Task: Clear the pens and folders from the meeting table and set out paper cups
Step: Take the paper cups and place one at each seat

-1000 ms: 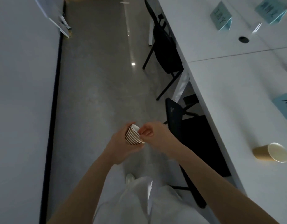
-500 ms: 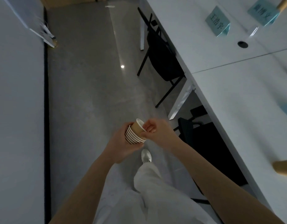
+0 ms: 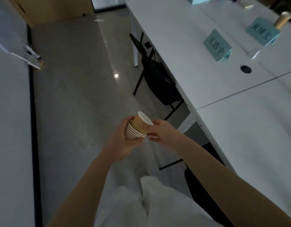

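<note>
My left hand [image 3: 123, 141] grips a stack of brown paper cups [image 3: 133, 134] from below, held over the floor beside the white meeting table [image 3: 239, 128]. My right hand [image 3: 159, 131] pinches the top paper cup [image 3: 140, 122], which stands half out of the stack and tilts up to the left, its white rim showing. Another brown paper cup [image 3: 282, 20] stands far back on the table behind a name card.
Two teal name cards [image 3: 217, 45] [image 3: 262, 31] stand on the table near a round cable hole [image 3: 245, 69]. Black chairs [image 3: 158, 76] [image 3: 205, 182] are tucked under the table's edge. A grey wall [image 3: 10, 128] runs along the left of the floor aisle.
My right hand has drawn the top cup further out of the stack. I have walked forward along the table; the cup lying near the table edge has dropped out of view.
</note>
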The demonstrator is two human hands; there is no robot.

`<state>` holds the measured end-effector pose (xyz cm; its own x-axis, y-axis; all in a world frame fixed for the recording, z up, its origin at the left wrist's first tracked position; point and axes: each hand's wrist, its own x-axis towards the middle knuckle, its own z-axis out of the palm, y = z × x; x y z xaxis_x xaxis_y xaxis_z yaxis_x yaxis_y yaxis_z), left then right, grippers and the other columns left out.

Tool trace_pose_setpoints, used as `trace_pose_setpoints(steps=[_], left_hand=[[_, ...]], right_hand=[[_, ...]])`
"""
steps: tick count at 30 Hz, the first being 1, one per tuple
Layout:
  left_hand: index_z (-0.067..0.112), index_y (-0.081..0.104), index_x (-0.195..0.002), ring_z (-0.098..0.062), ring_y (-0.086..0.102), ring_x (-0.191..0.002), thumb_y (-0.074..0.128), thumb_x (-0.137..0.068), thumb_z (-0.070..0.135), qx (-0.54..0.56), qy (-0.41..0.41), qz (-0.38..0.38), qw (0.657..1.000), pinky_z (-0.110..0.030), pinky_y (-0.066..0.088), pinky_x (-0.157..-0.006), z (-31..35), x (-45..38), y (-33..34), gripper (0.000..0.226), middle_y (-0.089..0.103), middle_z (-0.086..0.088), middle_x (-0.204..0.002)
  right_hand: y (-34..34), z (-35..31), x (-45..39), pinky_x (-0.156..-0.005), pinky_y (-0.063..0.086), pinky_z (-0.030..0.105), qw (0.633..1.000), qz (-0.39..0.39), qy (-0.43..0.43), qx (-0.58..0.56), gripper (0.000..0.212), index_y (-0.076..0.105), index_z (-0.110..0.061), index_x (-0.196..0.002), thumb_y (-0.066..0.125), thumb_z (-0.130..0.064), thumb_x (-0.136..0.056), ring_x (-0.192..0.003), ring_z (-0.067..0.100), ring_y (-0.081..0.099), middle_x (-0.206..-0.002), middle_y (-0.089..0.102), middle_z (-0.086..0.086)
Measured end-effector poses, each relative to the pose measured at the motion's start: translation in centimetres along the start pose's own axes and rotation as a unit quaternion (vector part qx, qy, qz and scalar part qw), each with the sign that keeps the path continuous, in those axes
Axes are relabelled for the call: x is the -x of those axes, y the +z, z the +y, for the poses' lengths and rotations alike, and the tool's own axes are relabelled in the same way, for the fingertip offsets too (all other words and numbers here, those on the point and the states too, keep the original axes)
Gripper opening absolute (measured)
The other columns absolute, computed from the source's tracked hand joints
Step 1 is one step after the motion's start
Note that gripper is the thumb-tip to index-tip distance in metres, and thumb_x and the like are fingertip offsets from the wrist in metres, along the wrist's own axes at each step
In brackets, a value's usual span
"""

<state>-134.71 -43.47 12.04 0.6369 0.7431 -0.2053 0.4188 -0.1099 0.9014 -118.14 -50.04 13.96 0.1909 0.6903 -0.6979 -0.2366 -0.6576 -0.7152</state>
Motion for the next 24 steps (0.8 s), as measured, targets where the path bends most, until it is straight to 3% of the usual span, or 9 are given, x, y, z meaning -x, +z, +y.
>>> trace_pose_setpoints(steps=[2, 6, 10, 12, 15, 19, 22, 24], left_hand=[[0.053, 0.045, -0.117, 0.000, 0.065, -0.097, 0.080, -0.060, 0.042, 0.012, 0.005, -0.005, 1.000, -0.015, 0.052, -0.075, 0.0, -2.5, -0.8, 0.068, 0.064, 0.028, -0.107], [0.045, 0.047, -0.121, -0.003, 0.066, -0.097, 0.079, -0.060, 0.042, 0.005, 0.017, -0.034, 0.999, -0.021, 0.054, -0.078, -0.5, -8.6, -3.4, 0.069, 0.066, 0.015, -0.110], [0.035, 0.050, -0.127, -0.001, 0.064, -0.093, 0.084, -0.062, 0.031, -0.012, 0.011, -0.058, 0.998, -0.017, 0.052, -0.073, -1.7, -14.3, -6.8, 0.073, 0.064, 0.012, -0.108], [0.037, 0.049, -0.127, 0.000, 0.062, -0.093, 0.087, -0.066, 0.022, -0.022, 0.009, -0.061, 0.998, -0.012, 0.049, -0.072, -1.8, -16.8, -8.5, 0.074, 0.061, 0.010, -0.109], [0.040, 0.048, -0.126, -0.003, 0.060, -0.094, 0.086, -0.069, 0.017, -0.043, 0.005, -0.076, 0.996, -0.009, 0.047, -0.071, -1.8, -21.4, -11.7, 0.073, 0.057, 0.012, -0.108], [0.055, 0.045, -0.120, 0.000, 0.060, -0.096, 0.085, -0.067, 0.031, -0.070, 0.018, -0.086, 0.994, -0.014, 0.046, -0.078, -0.8, -27.3, -14.0, 0.071, 0.057, 0.023, -0.106], [0.049, 0.048, -0.123, -0.004, 0.062, -0.096, 0.081, -0.058, 0.046, -0.060, 0.025, -0.106, 0.992, -0.024, 0.051, -0.081, 0.1, -31.0, -14.3, 0.073, 0.060, 0.020, -0.105], [0.045, 0.047, -0.126, -0.004, 0.062, -0.094, 0.083, -0.060, 0.044, -0.063, 0.034, -0.130, 0.989, -0.022, 0.051, -0.078, 0.9, -33.9, -14.0, 0.075, 0.061, 0.015, -0.105]], right_hand=[[-0.5, -1.7, -2.0, -0.100, 0.050, 0.037, 0.999, 0.021, -0.013, -0.044, 0.038, 0.057, -0.013, -0.114, 0.073, -0.026, -0.082, -0.109, 0.022, 0.064, -0.114, 0.067, 0.008], [-1.2, -5.8, -6.9, -0.097, 0.052, 0.037, 0.988, 0.046, -0.029, -0.145, 0.049, 0.053, -0.003, -0.123, 0.074, -0.021, -0.082, -0.090, 0.017, 0.065, -0.099, 0.067, 0.007], [-1.9, -9.2, -11.1, -0.090, 0.055, 0.038, 0.970, 0.076, -0.032, -0.228, 0.049, 0.050, -0.005, -0.124, 0.073, -0.016, -0.083, -0.102, 0.024, 0.067, -0.116, 0.065, 0.014], [-2.3, -10.6, -12.7, -0.082, 0.057, 0.034, 0.963, 0.114, -0.039, -0.241, 0.049, 0.048, -0.006, -0.126, 0.072, -0.017, -0.084, -0.103, 0.024, 0.066, -0.119, 0.063, 0.014], [-2.8, -12.5, -15.6, -0.087, 0.057, 0.039, 0.954, 0.190, -0.042, -0.230, 0.054, 0.050, -0.011, -0.128, 0.073, -0.026, -0.082, -0.105, 0.025, 0.065, -0.123, 0.061, 0.012], [-3.6, -14.5, -17.9, -0.085, 0.058, 0.038, 0.945, 0.268, -0.044, -0.183, 0.060, 0.050, -0.016, -0.128, 0.078, -0.032, -0.077, -0.105, 0.023, 0.064, -0.119, 0.059, 0.004], [-5.1, -15.8, -18.9, -0.082, 0.058, 0.035, 0.921, 0.326, -0.058, -0.204, 0.057, 0.050, -0.013, -0.127, 0.077, -0.029, -0.079, -0.106, 0.022, 0.061, -0.117, 0.058, 0.004], [-6.9, -16.9, -20.1, -0.084, 0.057, 0.037, 0.903, 0.353, -0.085, -0.229, 0.049, 0.051, -0.010, -0.124, 0.074, -0.021, -0.082, -0.101, 0.020, 0.062, -0.109, 0.060, 0.004]])
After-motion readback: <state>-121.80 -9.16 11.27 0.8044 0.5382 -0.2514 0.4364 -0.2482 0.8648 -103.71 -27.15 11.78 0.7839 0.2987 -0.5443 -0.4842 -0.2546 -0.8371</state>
